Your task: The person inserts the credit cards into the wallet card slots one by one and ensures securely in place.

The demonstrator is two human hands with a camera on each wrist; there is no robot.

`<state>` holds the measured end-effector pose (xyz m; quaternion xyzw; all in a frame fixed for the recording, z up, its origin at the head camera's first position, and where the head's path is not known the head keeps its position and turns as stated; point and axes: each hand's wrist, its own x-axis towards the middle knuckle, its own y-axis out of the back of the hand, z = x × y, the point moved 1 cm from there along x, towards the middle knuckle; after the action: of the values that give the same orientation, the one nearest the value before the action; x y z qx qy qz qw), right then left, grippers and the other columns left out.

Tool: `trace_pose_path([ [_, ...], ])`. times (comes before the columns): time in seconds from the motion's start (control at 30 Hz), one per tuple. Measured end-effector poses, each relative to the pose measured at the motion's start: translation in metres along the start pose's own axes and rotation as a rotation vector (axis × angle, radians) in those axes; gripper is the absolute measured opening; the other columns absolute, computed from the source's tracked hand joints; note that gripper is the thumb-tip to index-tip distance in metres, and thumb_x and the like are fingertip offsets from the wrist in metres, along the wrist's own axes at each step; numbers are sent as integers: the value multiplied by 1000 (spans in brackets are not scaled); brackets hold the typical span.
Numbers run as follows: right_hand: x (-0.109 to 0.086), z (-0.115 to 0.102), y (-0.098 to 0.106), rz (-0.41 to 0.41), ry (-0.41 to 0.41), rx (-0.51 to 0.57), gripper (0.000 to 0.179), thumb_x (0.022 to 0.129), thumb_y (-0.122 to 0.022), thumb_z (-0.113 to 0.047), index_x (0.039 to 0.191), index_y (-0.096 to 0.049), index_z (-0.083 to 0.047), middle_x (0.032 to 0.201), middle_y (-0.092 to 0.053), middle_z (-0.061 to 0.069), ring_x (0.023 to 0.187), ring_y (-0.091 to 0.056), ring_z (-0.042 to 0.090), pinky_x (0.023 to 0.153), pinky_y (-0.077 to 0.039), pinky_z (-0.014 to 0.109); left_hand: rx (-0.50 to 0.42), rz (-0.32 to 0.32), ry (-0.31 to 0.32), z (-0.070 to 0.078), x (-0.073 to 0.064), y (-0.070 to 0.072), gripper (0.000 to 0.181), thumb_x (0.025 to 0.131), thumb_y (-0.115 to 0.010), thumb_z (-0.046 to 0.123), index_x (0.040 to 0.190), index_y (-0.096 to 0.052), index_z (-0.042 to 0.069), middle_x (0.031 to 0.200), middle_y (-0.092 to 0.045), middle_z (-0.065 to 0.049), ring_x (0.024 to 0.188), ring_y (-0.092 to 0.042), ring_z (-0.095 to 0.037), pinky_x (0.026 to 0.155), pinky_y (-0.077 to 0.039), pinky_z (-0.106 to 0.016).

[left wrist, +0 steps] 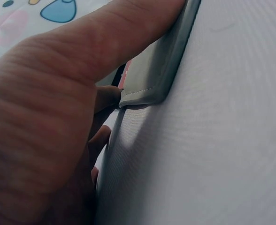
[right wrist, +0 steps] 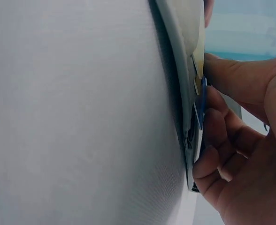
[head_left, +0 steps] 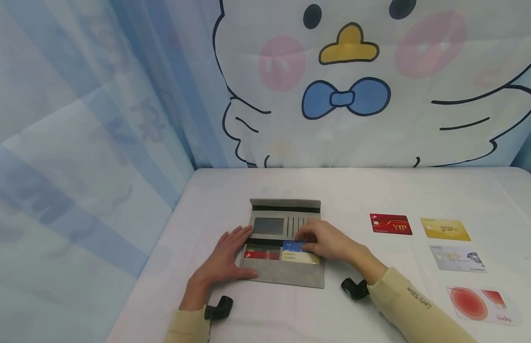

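Observation:
A grey wallet [head_left: 286, 276] lies unfolded on the white table. My left hand [head_left: 225, 259] rests along its left side, fingers extended and thumb on the lower panel. In the left wrist view, the thumb of that hand [left wrist: 39, 112] crosses the wallet's stitched edge [left wrist: 145, 86]. At the lower panel's right pocket, my right hand [head_left: 329, 240] pinches a blue card [head_left: 292, 246], partly covered by the fingers. Below the blue card sits a pale yellow card [head_left: 297, 257]; a red card [head_left: 263, 255] sits in the left pocket. The right wrist view shows the blue card's edge [right wrist: 203, 96] beside the thumb.
To the right on the table lie a red VIP card [head_left: 391, 224], a gold card [head_left: 445, 229], a silver VIP card [head_left: 457, 258] and a white card with a red circle [head_left: 481, 305]. A printed curtain [head_left: 346, 138] hangs behind the table.

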<state>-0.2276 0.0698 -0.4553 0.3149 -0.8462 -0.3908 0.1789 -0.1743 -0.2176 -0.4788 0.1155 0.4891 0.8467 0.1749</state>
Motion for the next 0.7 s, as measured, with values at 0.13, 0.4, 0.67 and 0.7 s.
trace_pose_path([
  [0.13, -2, -1, 1, -7, -7, -8, 18, 82, -71, -9, 100, -69, -11, 90, -58, -6, 79, -52, 11, 70, -49, 27, 4, 3, -1, 0, 0, 0, 101, 67, -75, 58, 147, -30, 14, 152, -25, 1, 140, -13, -19, 113, -5, -43],
  [0.4, -4, -1, 2, -2, -14, -52, 16, 81, -72, -13, 96, -69, -11, 90, -60, -6, 76, -52, 10, 67, -48, 26, -9, 1, -7, 0, 0, 0, 101, 68, -75, 56, 147, -29, 14, 152, -25, 1, 140, -13, -19, 113, -5, -42],
  [0.67, -2, -2, 0, -8, 9, -32, 15, 82, -71, -11, 97, -69, -10, 91, -61, -5, 80, -54, 11, 71, -49, 28, -1, 11, 13, 1, 0, -1, 101, 67, -75, 57, 147, -30, 16, 151, -26, 1, 140, -13, -18, 113, -5, -42],
  [0.7, -2, -3, 0, -13, 14, -31, 16, 83, -70, -10, 98, -69, -9, 92, -61, -5, 82, -55, 11, 73, -50, 29, -2, 10, 16, 1, 0, -1, 101, 67, -75, 57, 147, -30, 16, 151, -26, 1, 140, -13, -18, 113, -5, -42],
])
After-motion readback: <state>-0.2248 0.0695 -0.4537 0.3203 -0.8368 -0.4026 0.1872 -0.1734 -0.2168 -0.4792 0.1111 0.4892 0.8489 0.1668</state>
